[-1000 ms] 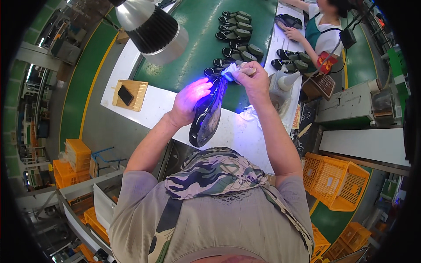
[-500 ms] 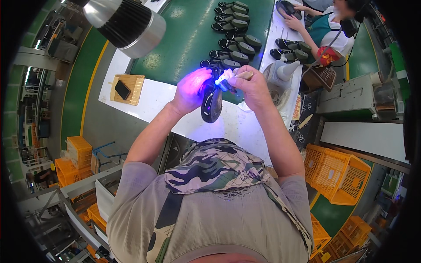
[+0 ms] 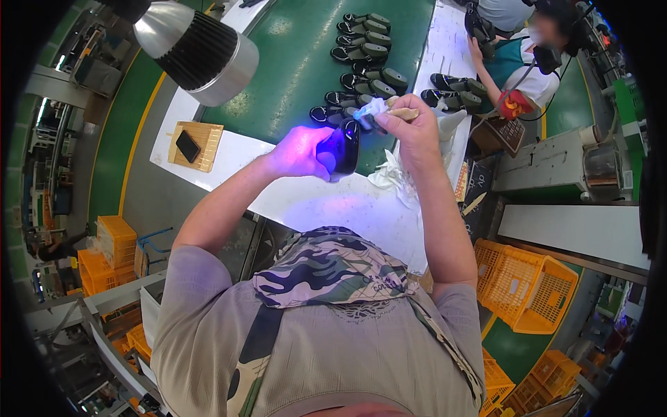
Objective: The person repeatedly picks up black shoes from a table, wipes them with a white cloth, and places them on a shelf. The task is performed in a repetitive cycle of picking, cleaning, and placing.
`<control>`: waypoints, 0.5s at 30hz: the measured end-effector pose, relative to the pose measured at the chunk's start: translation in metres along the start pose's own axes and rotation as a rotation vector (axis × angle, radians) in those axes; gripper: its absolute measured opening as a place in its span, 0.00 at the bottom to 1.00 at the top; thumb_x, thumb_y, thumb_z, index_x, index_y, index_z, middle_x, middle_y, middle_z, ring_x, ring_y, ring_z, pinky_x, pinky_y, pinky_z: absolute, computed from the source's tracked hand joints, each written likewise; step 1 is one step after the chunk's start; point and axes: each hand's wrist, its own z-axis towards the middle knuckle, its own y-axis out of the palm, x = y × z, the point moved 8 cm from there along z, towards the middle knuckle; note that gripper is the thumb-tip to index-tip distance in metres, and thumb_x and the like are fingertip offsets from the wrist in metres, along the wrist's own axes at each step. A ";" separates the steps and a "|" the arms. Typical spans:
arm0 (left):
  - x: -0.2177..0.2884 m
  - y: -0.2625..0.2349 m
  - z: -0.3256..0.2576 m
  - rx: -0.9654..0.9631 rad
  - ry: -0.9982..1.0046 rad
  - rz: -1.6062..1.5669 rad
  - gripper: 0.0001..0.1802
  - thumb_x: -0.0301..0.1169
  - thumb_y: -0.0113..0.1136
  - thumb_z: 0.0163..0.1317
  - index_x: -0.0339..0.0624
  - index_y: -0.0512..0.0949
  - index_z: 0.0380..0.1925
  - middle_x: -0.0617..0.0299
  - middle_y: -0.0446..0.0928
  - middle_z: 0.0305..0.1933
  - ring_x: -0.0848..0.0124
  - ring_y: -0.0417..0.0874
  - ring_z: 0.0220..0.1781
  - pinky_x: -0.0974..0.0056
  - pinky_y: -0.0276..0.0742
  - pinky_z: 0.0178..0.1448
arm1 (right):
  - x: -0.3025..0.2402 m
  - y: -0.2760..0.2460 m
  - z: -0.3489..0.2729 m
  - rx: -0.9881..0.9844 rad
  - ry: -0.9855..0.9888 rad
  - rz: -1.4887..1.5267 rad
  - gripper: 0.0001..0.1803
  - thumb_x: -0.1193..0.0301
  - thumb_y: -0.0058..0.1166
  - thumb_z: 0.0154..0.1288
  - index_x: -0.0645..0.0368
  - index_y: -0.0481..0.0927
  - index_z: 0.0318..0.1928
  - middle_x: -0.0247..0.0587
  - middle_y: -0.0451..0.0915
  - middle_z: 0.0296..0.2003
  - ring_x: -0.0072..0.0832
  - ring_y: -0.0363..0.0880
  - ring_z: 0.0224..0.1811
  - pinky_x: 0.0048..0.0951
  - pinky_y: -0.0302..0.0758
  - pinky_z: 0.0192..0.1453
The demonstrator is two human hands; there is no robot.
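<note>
At twelve o'clock above the white bench [image 3: 313, 205], the left hand [image 3: 300, 151] grips a dark shoe [image 3: 340, 147] under violet light. The right hand [image 3: 410, 125] pinches a pale cloth [image 3: 369, 108] against its toe. At nine o'clock, a wooden tray [image 3: 201, 156] holds a black phone [image 3: 187, 146].

Glossy black rubbery shoe sole [image 3: 340, 147], soft white cloth [image 3: 369, 109] (crumpled), matt green belt [image 3: 292, 62].

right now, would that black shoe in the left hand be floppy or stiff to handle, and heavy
The black shoe probably keeps its shape: it stands upright in the left hand without sagging. Likely light, since one hand lifts it clear of the white table. The right hand works at its top end.
</note>
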 end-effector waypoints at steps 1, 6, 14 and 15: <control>0.004 0.001 0.001 -0.045 0.003 -0.030 0.32 0.22 0.77 0.32 0.40 0.77 0.44 0.64 0.83 0.33 0.76 0.83 0.36 0.66 0.80 0.41 | -0.001 -0.003 0.003 0.007 -0.020 -0.017 0.10 0.82 0.64 0.55 0.59 0.74 0.32 0.32 0.77 0.32 0.18 0.76 0.32 0.21 0.75 0.37; -0.014 0.016 -0.009 -0.312 -0.194 -0.391 0.42 0.24 0.79 0.37 0.38 0.72 0.57 0.65 0.79 0.49 0.76 0.77 0.51 0.65 0.73 0.59 | -0.002 -0.004 0.010 -0.005 -0.068 -0.054 0.10 0.82 0.63 0.55 0.59 0.73 0.32 0.37 0.78 0.36 0.19 0.76 0.38 0.21 0.74 0.44; -0.019 0.019 -0.014 -0.249 -0.210 -0.853 0.34 0.24 0.73 0.46 0.39 0.71 0.56 0.68 0.77 0.47 0.78 0.77 0.46 0.69 0.73 0.54 | 0.010 0.005 0.010 -0.034 -0.067 -0.090 0.10 0.81 0.64 0.55 0.60 0.74 0.32 0.41 0.78 0.40 0.22 0.76 0.42 0.25 0.74 0.50; -0.018 0.020 -0.016 -0.232 -0.217 -0.917 0.34 0.25 0.72 0.46 0.39 0.71 0.56 0.68 0.77 0.46 0.78 0.77 0.46 0.70 0.73 0.54 | 0.012 0.006 0.008 -0.037 -0.056 -0.088 0.10 0.81 0.64 0.55 0.60 0.74 0.32 0.41 0.78 0.40 0.23 0.76 0.42 0.25 0.74 0.50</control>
